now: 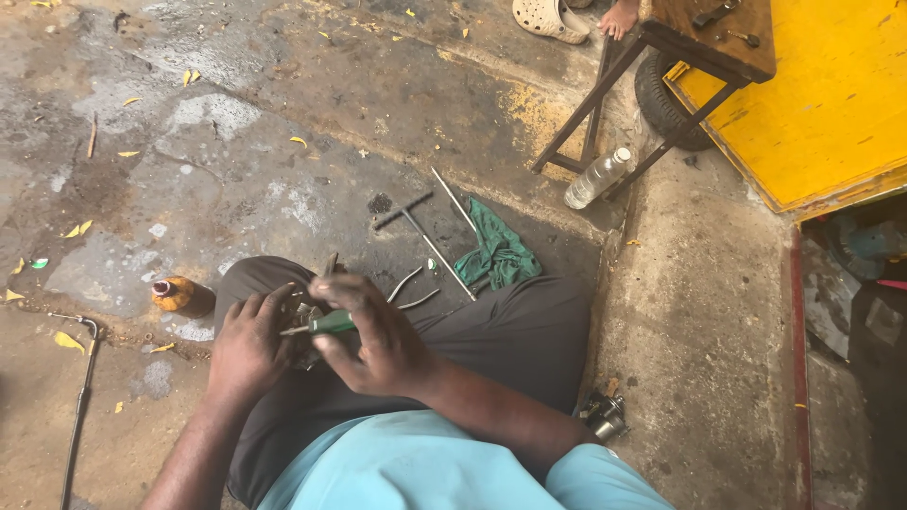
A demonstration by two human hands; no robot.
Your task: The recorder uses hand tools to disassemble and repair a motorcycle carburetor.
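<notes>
A stained, cracked grey concrete floor (283, 142) lies in daylight, strewn with yellow leaves. A dark wooden stool with metal legs (661, 57) stands beside a large yellow painted panel (831, 104), a black rubber tyre (666, 104) between them.

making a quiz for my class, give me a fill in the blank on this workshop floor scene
1. The right hand grips a screwdriver with a ____ handle.
2. The crumpled rag on the floor is ____.
3. The clear plastic bottle lies beside the legs of a ____ stool.
4. The left hand holds a small ____ part over the lap.

Missing words: green; green; wooden; metal
</notes>
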